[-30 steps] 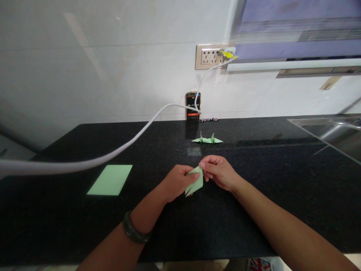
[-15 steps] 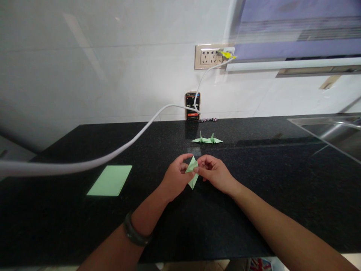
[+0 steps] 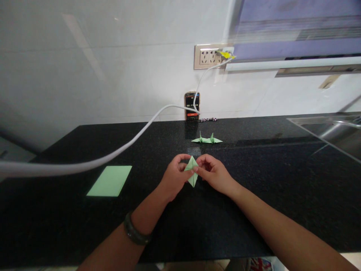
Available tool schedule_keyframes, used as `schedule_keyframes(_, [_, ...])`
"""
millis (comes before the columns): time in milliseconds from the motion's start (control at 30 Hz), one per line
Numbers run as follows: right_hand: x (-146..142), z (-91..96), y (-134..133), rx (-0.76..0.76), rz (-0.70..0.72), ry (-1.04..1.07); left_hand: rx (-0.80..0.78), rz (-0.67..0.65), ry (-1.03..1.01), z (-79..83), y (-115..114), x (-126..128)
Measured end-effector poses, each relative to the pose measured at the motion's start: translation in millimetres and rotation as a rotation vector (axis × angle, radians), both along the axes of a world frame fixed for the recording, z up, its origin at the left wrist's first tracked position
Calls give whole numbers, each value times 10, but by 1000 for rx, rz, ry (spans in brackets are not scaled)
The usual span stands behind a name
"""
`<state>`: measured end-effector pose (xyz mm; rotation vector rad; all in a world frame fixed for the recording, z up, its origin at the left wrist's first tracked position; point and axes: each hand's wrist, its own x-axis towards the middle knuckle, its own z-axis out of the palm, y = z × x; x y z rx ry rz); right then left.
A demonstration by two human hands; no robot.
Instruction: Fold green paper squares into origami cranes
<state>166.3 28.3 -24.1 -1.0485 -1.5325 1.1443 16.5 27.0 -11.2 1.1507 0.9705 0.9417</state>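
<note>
A small folded piece of light green paper [image 3: 192, 171] is held upright just above the black countertop [image 3: 254, 195], its lower point hanging down. My left hand [image 3: 174, 176] pinches its left side with thumb and fingers. My right hand [image 3: 212, 174] pinches its right side, fingers curled. A dark band sits on my left wrist [image 3: 134, 232]. Farther back on the counter stand two finished green paper cranes [image 3: 207, 139], side by side.
A stack of flat green paper sheets [image 3: 110, 180] lies at the left. A phone [image 3: 192, 106] showing a timer leans on the wall, with a white cable [image 3: 118, 150] running from the wall socket [image 3: 208, 56] across the left. A steel sink [image 3: 332, 131] is at the right.
The green paper has been turned from a flat, tilted hold to an upright one and raised slightly; both hands have shifted their pinch closer together around it.
</note>
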Motion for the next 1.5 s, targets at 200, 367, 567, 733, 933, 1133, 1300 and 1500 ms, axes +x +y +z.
schedule_keyframes(200, [19,-56,31,28,-95,-57,-91,-61,-204,38,-13,-6])
schedule_keyframes(367, [38,-48,37,46,-181,-3,-264,-77,-424,45,15,-25])
schedule_keyframes(567, [8,-38,13,29,-156,9,-286,-113,-389,-34,19,-22])
schedule_keyframes(733, [-15,-27,-2,20,-139,8,-264,-98,-355,-55,6,0])
schedule_keyframes(933, [-27,-13,-22,31,-157,6,-233,-77,-318,-64,-8,-8])
schedule_keyframes(1133, [-31,1,-23,19,-147,70,-228,-97,-292,-50,-8,-13])
schedule_keyframes(1300, [-20,11,-16,2,-118,89,-230,-98,-276,-44,-3,1])
schedule_keyframes(1500, [-47,12,-27,18,-143,89,-202,-37,-229,-39,-26,17])
